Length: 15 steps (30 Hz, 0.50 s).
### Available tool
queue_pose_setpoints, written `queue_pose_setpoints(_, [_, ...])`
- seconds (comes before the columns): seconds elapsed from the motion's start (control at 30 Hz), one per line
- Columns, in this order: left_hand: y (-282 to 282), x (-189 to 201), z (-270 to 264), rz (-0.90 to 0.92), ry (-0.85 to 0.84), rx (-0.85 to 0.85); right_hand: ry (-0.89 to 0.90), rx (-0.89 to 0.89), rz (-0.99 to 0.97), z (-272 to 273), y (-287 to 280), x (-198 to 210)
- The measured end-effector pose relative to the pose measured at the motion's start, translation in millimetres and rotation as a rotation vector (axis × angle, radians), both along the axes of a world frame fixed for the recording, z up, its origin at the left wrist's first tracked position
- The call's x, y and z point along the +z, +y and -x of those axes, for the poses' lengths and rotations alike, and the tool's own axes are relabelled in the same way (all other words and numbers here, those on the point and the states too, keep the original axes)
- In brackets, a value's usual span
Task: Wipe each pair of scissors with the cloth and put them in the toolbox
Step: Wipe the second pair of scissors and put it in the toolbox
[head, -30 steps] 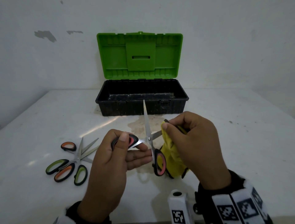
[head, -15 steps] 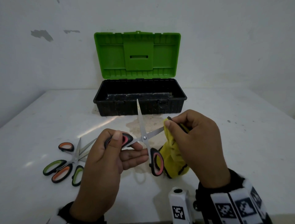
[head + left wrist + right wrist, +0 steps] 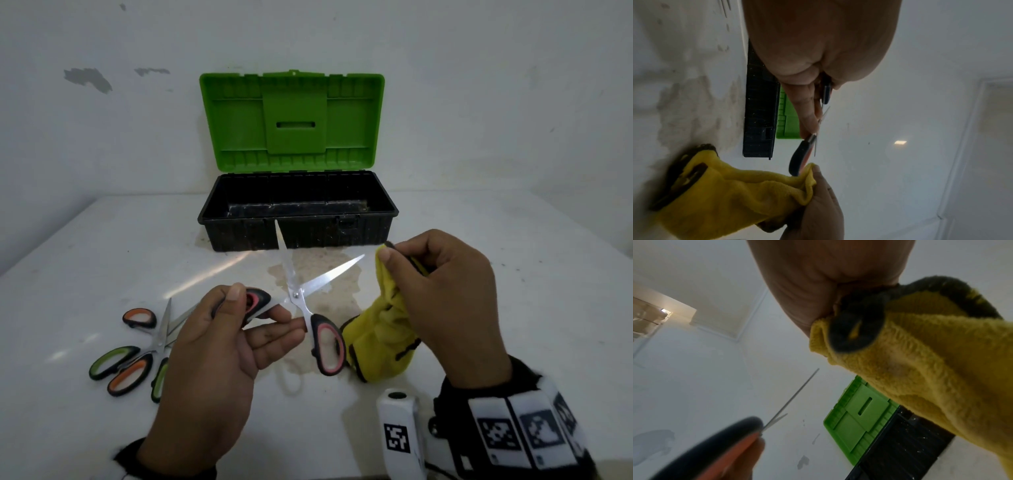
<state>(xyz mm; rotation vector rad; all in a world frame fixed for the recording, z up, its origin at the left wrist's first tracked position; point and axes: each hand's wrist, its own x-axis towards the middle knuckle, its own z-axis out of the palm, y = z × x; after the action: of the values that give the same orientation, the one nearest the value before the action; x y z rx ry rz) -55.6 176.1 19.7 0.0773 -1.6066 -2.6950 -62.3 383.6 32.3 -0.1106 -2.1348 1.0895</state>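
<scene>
My left hand (image 3: pixel 239 318) grips one black-and-pink handle of a pair of scissors (image 3: pixel 297 291) held above the table, blades spread wide apart. The other handle (image 3: pixel 327 346) hangs free. My right hand (image 3: pixel 442 291) pinches a yellow cloth (image 3: pixel 380 335) with a dark border just right of the blade tip, a small gap between them. In the left wrist view the cloth (image 3: pixel 731 194) droops to the table beside the scissors (image 3: pixel 801 155). In the right wrist view the cloth (image 3: pixel 920 356) fills the right side. The toolbox (image 3: pixel 298 233) stands open behind, black base, green lid up.
Two more pairs of scissors lie crossed on the table at the left: one with orange handles (image 3: pixel 138 318), one with green handles (image 3: pixel 113 359). A brownish stain (image 3: pixel 325 274) marks the table in front of the toolbox. A white wall rises behind it.
The cloth has slid off the right-hand blade, which now shows bare along its whole length. The scissors have tilted slightly and shifted left with my left hand.
</scene>
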Motion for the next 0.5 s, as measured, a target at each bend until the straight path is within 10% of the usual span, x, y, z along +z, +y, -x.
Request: queue_pose_setpoints(0.5, [4.7, 2.6, -2.8, -0.016, -0.03, -0.014, 0.03, 0.161, -0.042, -8.8, -26.0, -3.6])
